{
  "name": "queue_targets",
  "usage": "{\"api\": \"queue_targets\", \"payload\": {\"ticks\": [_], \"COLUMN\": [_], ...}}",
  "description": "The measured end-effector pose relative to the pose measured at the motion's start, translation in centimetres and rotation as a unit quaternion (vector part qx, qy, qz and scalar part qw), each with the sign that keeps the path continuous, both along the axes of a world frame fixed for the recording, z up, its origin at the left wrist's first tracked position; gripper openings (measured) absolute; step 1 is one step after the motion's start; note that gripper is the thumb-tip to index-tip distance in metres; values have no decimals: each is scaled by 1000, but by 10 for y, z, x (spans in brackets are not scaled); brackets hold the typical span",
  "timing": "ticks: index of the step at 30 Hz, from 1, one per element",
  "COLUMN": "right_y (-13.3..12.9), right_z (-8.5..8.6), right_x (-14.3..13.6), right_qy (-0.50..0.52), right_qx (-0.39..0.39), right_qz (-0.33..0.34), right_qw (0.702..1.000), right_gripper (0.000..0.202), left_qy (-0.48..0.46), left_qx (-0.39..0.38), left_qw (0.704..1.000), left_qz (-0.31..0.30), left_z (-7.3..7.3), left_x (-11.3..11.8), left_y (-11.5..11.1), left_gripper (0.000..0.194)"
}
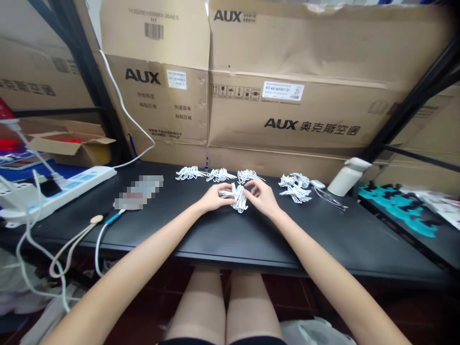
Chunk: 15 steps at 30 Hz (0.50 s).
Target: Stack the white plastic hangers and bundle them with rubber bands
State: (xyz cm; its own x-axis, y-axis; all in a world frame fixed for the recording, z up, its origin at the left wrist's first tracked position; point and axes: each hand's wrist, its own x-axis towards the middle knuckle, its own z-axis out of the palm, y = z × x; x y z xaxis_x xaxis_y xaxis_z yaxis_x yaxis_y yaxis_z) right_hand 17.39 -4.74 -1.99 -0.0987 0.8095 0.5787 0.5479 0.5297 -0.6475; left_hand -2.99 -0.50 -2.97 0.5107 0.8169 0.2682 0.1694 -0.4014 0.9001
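A white bundle (240,202) is gripped between the curled fingers of the left hand (214,198) and right hand (265,197), around mid-tabletop (223,244), kinda nearer the back edge. Three similar bundles (220,175) are lined up along that edge, and a white bottle (348,177) is parked toward the back right corner

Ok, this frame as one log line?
left hand: on white bundle | right hand: same bundle | bottle: right, tilted in view
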Motion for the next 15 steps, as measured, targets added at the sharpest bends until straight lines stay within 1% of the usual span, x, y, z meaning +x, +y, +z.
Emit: {"api": "queue_targets", "payload": {"ticks": [2, 6, 11, 15], "right_y": [-4, -7, -6, -7], "right_z": [5, 7, 1, 3], "right_x": [0, -1, -5, -8], "right_qy": [-36, -79, -97, -102], "right_qx": [40, 52, 28, 26], "right_qz": [14, 76, 82, 77], "right_qw": [998, 993, 991, 992], "right_gripper": [13, 12, 14, 14], "left_qy": [3, -1, 5, -6], "left_qx": [-1, 1, 23, 23], "left_qw": [1000, 1000, 1000, 1000], "left_qz": [13, 5, -3, -5], "left_z": [-1, -1, -2, -4], "left_x": [0, 0, 0, 1], "left_y": [0, -1, -1, -1], "left_gripper": [55, 55, 52, 48]}}
